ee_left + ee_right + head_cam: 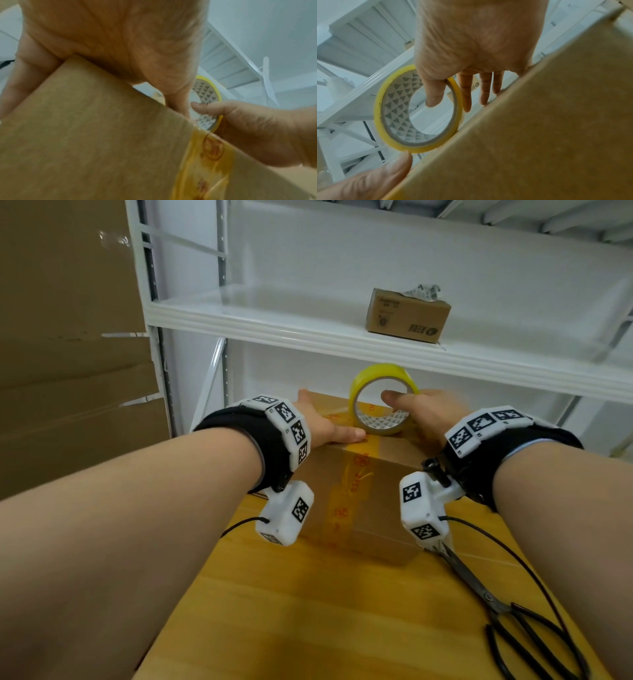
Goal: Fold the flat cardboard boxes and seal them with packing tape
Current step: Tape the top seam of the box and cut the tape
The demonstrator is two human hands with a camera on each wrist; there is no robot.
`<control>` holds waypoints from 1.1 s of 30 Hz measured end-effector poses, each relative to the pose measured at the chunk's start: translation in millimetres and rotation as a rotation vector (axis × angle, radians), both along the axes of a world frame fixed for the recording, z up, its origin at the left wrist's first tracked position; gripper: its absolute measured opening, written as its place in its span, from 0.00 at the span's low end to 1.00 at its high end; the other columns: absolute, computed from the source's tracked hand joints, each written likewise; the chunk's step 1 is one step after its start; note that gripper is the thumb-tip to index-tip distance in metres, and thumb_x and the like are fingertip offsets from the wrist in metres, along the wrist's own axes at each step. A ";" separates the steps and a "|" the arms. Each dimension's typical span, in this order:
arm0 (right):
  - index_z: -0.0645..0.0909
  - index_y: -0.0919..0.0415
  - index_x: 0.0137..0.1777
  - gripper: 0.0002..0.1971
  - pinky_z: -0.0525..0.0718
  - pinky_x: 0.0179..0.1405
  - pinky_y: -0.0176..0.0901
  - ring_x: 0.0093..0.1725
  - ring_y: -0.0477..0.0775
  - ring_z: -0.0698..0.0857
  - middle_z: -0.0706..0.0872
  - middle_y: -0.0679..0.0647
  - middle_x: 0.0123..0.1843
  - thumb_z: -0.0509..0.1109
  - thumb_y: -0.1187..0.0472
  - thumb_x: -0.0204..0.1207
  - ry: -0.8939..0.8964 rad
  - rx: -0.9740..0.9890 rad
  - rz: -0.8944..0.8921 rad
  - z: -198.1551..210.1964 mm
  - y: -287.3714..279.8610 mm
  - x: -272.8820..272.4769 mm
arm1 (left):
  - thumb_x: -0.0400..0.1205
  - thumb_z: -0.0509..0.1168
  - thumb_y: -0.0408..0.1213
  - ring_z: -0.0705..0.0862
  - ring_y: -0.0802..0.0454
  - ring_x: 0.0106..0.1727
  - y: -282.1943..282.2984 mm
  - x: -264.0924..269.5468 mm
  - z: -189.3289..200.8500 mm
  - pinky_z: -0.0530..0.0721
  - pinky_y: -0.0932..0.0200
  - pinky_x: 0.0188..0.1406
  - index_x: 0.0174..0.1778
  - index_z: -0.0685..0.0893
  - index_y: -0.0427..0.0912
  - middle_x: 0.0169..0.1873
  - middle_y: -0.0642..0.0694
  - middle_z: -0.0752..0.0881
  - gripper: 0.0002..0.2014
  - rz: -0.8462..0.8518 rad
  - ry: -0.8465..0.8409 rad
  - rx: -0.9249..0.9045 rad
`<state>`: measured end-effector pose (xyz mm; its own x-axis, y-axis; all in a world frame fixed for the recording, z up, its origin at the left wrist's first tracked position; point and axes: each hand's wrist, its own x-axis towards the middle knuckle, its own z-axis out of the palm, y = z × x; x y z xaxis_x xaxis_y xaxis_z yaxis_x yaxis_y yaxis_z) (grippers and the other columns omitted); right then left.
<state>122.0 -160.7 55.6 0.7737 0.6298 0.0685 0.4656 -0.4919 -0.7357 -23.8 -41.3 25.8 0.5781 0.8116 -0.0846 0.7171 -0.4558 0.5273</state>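
- 1 folded cardboard box [373, 491] on the wooden table [308, 611], standing upright at the far end of the top, just under the white shelf [274, 320].
- 1 strip of yellow printed tape [346, 491] runs down the box's near face and over the top edge.
- 1 tape roll [382, 402], yellow, standing on edge on the box top, near the far edge.
- Right hand [421, 412]: thumb hooked inside the roll core, fingers down the outside, so it grips the roll.
- Left hand [322, 422]: fingers straight and together, flat on the box top; thumb tip lies on the tape at the near edge, just beside the roll.
- 1 pair of scissors [507, 611] flat on the table, right of the box, blades pointing toward it, handles near the table's right edge.
- 1 small printed carton [407, 314] on the shelf, well apart from the hands.
- Big flat cardboard sheets [68, 337] lean at left.
- Open table surface is the near half, in front of the box.
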 end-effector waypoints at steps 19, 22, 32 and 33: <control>0.84 0.54 0.65 0.26 0.82 0.60 0.49 0.58 0.55 0.85 0.87 0.52 0.60 0.75 0.38 0.73 -0.151 -0.249 0.241 12.1 21.5 -36.7 | 0.74 0.58 0.60 0.55 0.46 0.83 36.1 0.8 -4.8 0.55 0.45 0.81 0.83 0.57 0.51 0.82 0.46 0.56 0.41 -0.109 0.141 0.165; 0.83 0.52 0.64 0.24 0.78 0.54 0.46 0.55 0.53 0.84 0.86 0.50 0.57 0.74 0.38 0.75 -0.136 -0.218 0.227 10.7 19.4 -34.5 | 0.79 0.56 0.59 0.52 0.46 0.84 36.1 0.7 -7.4 0.53 0.45 0.82 0.85 0.51 0.48 0.84 0.45 0.53 0.40 -0.106 0.118 0.190; 0.83 0.62 0.60 0.18 0.81 0.65 0.54 0.60 0.61 0.84 0.87 0.58 0.60 0.69 0.48 0.80 -0.160 -0.204 0.153 17.5 14.4 -23.4 | 0.81 0.63 0.55 0.56 0.43 0.83 25.2 -4.5 -4.3 0.56 0.49 0.80 0.84 0.48 0.39 0.84 0.41 0.55 0.43 -0.010 0.065 0.186; 0.83 0.61 0.55 0.15 0.80 0.62 0.54 0.57 0.62 0.85 0.87 0.58 0.58 0.68 0.50 0.79 -0.171 -0.197 0.144 16.8 12.9 -21.6 | 0.81 0.63 0.55 0.58 0.43 0.82 25.6 -3.7 -4.2 0.58 0.48 0.79 0.83 0.52 0.40 0.82 0.41 0.59 0.41 -0.011 0.072 0.189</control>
